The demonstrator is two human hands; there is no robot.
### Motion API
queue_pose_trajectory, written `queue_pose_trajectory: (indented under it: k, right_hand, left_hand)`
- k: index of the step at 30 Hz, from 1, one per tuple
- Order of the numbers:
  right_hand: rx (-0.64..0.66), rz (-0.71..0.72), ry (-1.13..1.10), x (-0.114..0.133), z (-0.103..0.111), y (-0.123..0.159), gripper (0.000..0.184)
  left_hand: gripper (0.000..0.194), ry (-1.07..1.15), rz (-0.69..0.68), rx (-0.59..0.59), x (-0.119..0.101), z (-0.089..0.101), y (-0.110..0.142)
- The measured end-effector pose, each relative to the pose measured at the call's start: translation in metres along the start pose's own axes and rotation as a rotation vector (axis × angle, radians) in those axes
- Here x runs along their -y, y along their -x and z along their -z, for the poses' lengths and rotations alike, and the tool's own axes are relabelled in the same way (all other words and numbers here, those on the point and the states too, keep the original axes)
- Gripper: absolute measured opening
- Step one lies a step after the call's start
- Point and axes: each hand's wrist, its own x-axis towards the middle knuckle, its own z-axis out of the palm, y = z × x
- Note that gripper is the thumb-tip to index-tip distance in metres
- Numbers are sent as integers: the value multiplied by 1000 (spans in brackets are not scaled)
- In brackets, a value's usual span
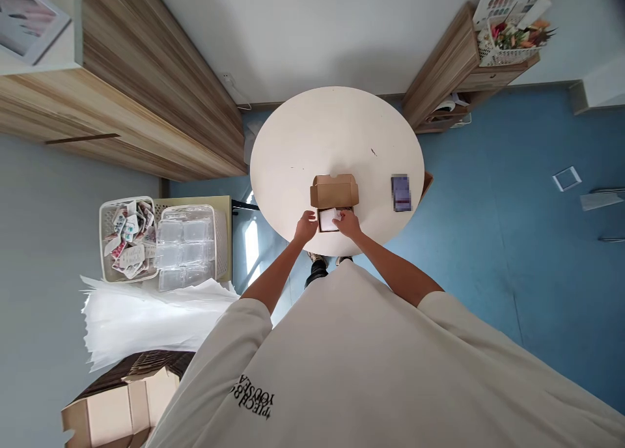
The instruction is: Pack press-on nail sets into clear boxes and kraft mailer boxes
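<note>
A small brown cardboard box (334, 193) lies with its lid raised near the front edge of the round white table. Inside it sits a pale, pinkish-white wrapping sheet (328, 219), filling most of the tray; what is beneath it is hidden. My left hand (306, 227) is at the box's left wall, its fingers bent against the edge. Over the right part of the box, my right hand (348, 225) is closed with its fingertips on a crumpled bit of the wrapping.
A dark phone-like object (401, 193), blurred, lies at the right of the table (336, 129). To the left stand a basket of small cards (129, 239), a basket of clear plastic boxes (185, 243), stacked white sheets (151, 314) and flattened cartons (117, 412).
</note>
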Motion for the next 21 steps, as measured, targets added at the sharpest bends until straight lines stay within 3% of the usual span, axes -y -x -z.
queue_pose_trajectory:
  k: [6,10,14,17,18,21]
  right_hand:
    - [-29,25,118,4,-14,2,22]
    - [-67,46,138,5,-10,12,30]
    - [-240,131,96,-1,20,11,32]
    - [-377,62,3,-7,51,-6,42]
    - [-385,11,-60,-9,60,-14,47]
    - [-232,-79,-318,-11,78,-35,57]
  left_hand:
    - [44,19,-16,49,6,-2,-1]
    - [40,-8,4,34,3,5,-5]
    - [37,17,16,-82,-10,17,-21]
    - [37,135,34,-164,-27,24,-39]
    - [39,190,45,-184,-34,25,-46]
    - [42,374,80,-117,-50,28,-60]
